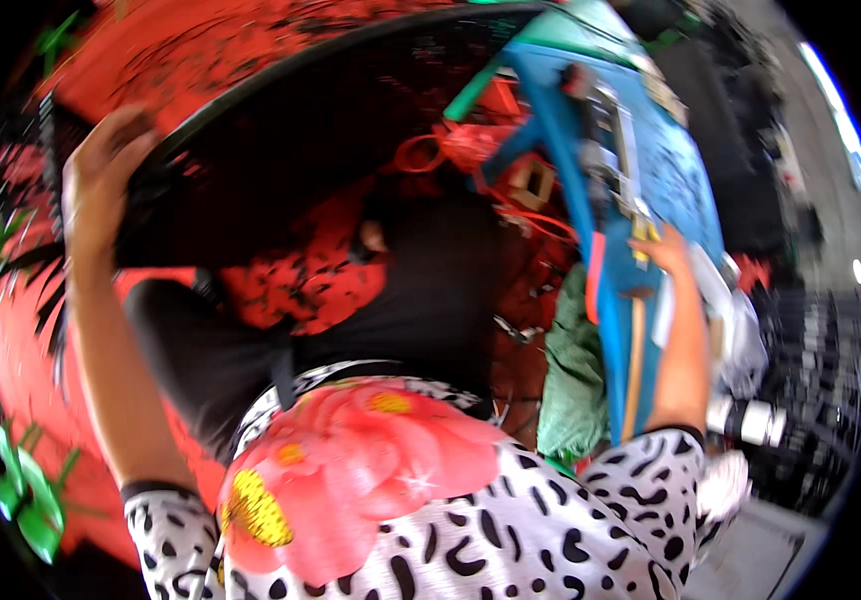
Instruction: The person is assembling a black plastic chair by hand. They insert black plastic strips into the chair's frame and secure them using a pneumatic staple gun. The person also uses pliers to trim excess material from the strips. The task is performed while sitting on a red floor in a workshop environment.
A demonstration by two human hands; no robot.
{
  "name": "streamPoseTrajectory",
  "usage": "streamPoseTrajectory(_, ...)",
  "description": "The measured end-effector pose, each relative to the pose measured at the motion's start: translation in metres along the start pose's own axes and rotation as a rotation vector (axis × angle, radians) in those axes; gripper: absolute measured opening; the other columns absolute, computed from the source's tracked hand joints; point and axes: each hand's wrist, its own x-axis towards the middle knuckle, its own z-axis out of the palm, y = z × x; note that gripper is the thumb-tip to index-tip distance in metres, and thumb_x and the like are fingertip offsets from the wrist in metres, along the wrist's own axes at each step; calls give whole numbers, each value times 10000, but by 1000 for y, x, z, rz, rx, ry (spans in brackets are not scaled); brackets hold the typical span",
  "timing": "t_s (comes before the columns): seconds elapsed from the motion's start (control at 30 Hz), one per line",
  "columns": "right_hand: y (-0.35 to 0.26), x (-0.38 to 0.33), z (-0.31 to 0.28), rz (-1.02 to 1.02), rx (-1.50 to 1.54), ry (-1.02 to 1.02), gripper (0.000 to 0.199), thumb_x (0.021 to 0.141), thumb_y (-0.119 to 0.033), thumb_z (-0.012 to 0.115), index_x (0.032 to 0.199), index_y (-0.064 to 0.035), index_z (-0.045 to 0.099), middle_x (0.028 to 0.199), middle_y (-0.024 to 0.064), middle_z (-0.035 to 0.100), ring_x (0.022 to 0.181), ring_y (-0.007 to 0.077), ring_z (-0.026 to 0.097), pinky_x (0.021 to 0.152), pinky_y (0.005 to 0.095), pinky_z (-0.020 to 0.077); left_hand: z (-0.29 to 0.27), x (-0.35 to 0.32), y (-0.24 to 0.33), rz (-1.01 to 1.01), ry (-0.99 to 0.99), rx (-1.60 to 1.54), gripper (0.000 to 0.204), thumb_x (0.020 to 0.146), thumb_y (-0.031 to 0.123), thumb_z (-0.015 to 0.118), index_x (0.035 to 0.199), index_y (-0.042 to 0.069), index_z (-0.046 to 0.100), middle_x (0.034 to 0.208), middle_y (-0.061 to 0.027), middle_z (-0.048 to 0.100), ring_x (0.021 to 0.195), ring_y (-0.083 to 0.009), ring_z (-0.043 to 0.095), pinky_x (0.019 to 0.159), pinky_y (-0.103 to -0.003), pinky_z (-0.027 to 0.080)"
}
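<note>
My left hand (106, 180) is closed round the near-left edge of a large black panel (281, 120), which leans up in front of me with a curved upper rim. Off to the right, my right hand (669, 250) reaches over a blue stool or bench (686, 190). Its fingers close on a yellow piece (642, 240) at the near end of a long metal tool (623, 150); blur hides the tool's exact kind. Close below that hand lies a hammer (637, 350) with a wooden handle. Beside it is a tool with a red grip (596, 275).
Under and beside the blue bench are a green sack (571, 380), a roll of red tape (419, 153) and a small cardboard piece (531, 185). Green plant leaves (36, 505) stand at the far left on red flooring (11, 350). A clear plastic bag (741, 345) hangs at the right.
</note>
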Motion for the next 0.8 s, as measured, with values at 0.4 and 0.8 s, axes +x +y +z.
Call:
streamPoseTrajectory(0.4, -219, -72, -102, -793, 915, 184, 623, 779, -210, 639, 1311, 59, 460, 1198, 118, 561, 1040, 174, 556, 869, 312, 455, 11, 1, -9, 138, 30, -265, 126, 876, 16, 587, 972, -38, 648, 823, -28, 639, 768, -78, 595, 744, -213, 482)
streamPoseTrajectory(0.8, -433, -141, -146, -1662, 109, 291, 573, 586, -174, 760, 1092, 11, 565, 911, 134, 537, 887, 306, 568, 779, 390, 478, 21, -21, 28, 158, 118, -2, 42, 802, 9, 618, 837, -14, 624, 726, -78, 619, 687, -126, 591, 628, -274, 459)
